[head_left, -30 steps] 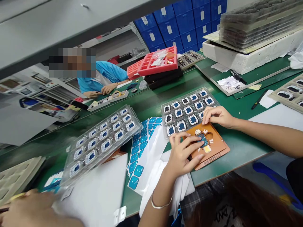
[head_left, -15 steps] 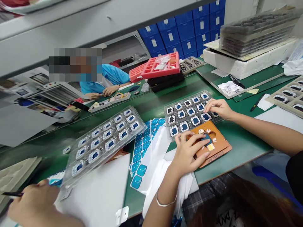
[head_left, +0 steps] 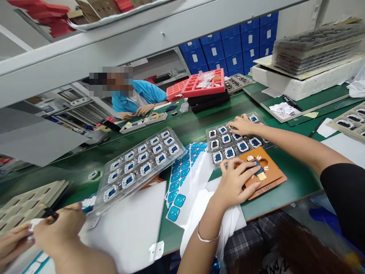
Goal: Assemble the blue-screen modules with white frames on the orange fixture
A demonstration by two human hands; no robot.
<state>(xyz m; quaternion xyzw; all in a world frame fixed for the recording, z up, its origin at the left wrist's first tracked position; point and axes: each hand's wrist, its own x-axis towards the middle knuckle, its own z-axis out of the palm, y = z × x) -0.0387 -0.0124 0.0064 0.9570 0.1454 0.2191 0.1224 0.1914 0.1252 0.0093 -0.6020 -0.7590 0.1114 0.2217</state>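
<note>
At the lower left edge is my left hand (head_left: 13,243), its fingers pinched on a small white piece (head_left: 34,226). My right hand (head_left: 61,230), beside it, is closed round a black pen-like tool (head_left: 51,214); its far end is blurred. Both hands are above a blue-and-white sheet (head_left: 38,262), in front of a beige compartment tray (head_left: 34,201). To their right lies a clear tray (head_left: 137,165) with several white-framed parts with blue centres. One loose part (head_left: 94,174) rests on the green table.
At the right, a co-worker's hands touch an orange fixture (head_left: 270,179) and a second clear tray (head_left: 212,161). Blue sticker sheets (head_left: 179,199) lie between the trays. A person in blue (head_left: 142,93) sits across the table, near red trays (head_left: 205,85).
The view has shifted left. My left hand has come into view with the white piece, next to my right hand. One hand of the co-worker has moved left over the tray.
</note>
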